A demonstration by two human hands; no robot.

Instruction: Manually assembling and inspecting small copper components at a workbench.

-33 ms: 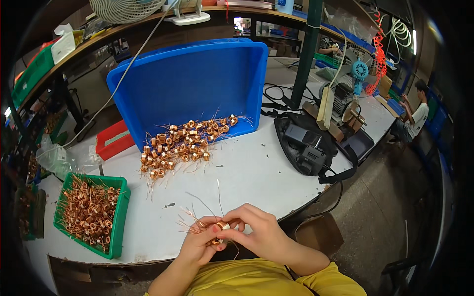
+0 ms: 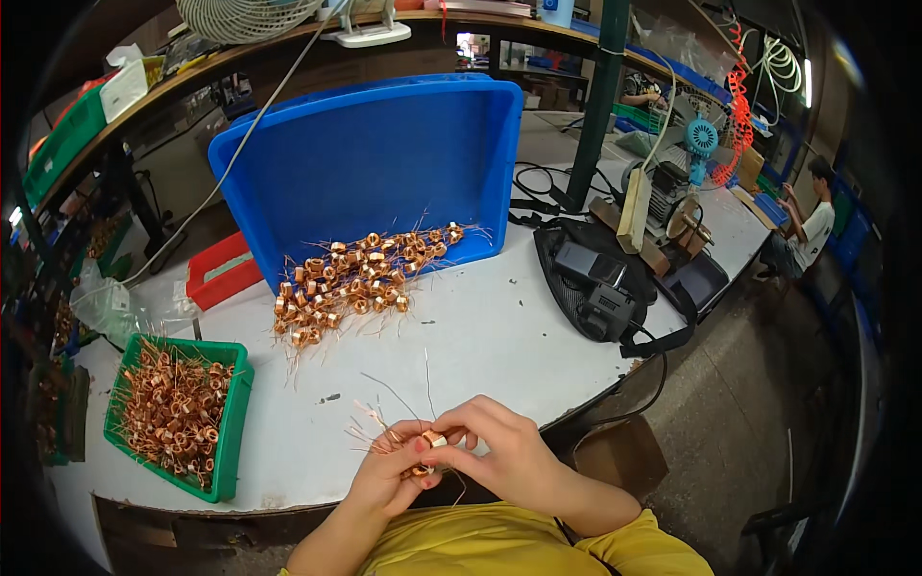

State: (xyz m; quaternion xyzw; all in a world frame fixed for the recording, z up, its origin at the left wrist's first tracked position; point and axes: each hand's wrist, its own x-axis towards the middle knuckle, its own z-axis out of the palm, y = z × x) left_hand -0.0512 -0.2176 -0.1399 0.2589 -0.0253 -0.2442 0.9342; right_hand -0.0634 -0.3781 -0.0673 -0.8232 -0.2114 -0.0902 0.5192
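Note:
My left hand (image 2: 387, 472) is closed around a few copper-wound ring coils, whose thin wire ends fan out to its left. Between the two hands one copper coil (image 2: 434, 440) shows a pale band. My right hand (image 2: 499, 453) pinches at this coil from the other side, its fingertips partly hiding it. Two longer grey wires stick up from between the hands. Beyond them, a heap of similar coils (image 2: 357, 278) lies in the mouth of a blue bin (image 2: 365, 163) tipped on its side. A green tray (image 2: 230, 432) at the left is filled with more coils.
A red tray (image 2: 223, 271) and clear plastic bags (image 2: 144, 309) lie beyond the green tray. To the right are a black bag with devices (image 2: 595, 278) and a motor-driven machine (image 2: 672, 206). A green post (image 2: 595, 106) rises behind. Another person (image 2: 812, 221) sits far right.

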